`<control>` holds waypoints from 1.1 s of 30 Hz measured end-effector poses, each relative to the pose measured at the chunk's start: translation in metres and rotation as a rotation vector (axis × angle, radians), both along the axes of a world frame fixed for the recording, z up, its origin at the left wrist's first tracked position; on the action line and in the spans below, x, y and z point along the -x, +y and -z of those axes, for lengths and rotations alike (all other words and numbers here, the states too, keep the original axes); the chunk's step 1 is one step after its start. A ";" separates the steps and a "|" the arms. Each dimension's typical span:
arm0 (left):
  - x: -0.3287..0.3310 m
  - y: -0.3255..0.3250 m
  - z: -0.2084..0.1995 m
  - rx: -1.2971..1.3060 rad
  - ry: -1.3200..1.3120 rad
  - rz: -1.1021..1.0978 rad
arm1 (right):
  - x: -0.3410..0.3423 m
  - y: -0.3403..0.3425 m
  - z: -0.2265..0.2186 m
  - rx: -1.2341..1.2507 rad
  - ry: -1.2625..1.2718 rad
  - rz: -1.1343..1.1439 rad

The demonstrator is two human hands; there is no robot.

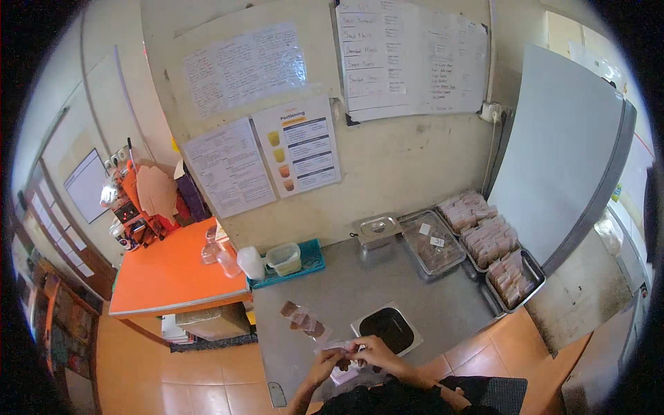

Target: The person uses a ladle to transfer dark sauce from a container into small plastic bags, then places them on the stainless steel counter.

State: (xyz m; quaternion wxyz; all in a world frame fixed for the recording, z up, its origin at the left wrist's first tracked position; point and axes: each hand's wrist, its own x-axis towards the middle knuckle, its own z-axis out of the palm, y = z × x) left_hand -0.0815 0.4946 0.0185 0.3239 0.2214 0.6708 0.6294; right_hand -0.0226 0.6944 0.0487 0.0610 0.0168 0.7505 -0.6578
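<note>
My left hand (326,365) and my right hand (375,352) meet near the front edge of the metal table. Fingers of both are closed in a pinch on a small clear plastic bag (354,357), which they partly hide. Something brown shows below the fingers, too small to make out. Just beyond my right hand is a steel container (417,337) with a dark brown filling (387,328). To the left of it, several small clear bags with brown contents (304,321) lie overlapping in a row. More pale plastic (340,377) lies beneath my hands.
At the back are a lidded steel container (378,229), a covered tray (434,243) and trays of stacked packets (489,238). A teal tray (315,259) holds a plastic tub (283,258). An orange counter (166,273) adjoins on the left; a grey panel (553,145) rises on the right.
</note>
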 end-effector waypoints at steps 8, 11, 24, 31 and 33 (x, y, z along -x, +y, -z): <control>-0.006 0.016 -0.054 0.379 0.400 0.026 | -0.008 -0.004 -0.020 -0.671 0.416 -0.067; -0.010 0.023 -0.046 0.272 0.338 -0.061 | -0.011 -0.007 -0.024 -0.679 0.463 0.039; -0.024 0.030 -0.074 0.693 0.627 -0.289 | -0.018 0.005 -0.037 -0.814 0.352 0.252; -0.033 0.029 -0.055 0.085 0.590 -0.127 | -0.021 0.013 -0.051 -0.407 0.462 0.269; -0.030 0.030 -0.053 0.124 0.532 -0.133 | -0.026 0.021 -0.048 -0.420 0.464 0.296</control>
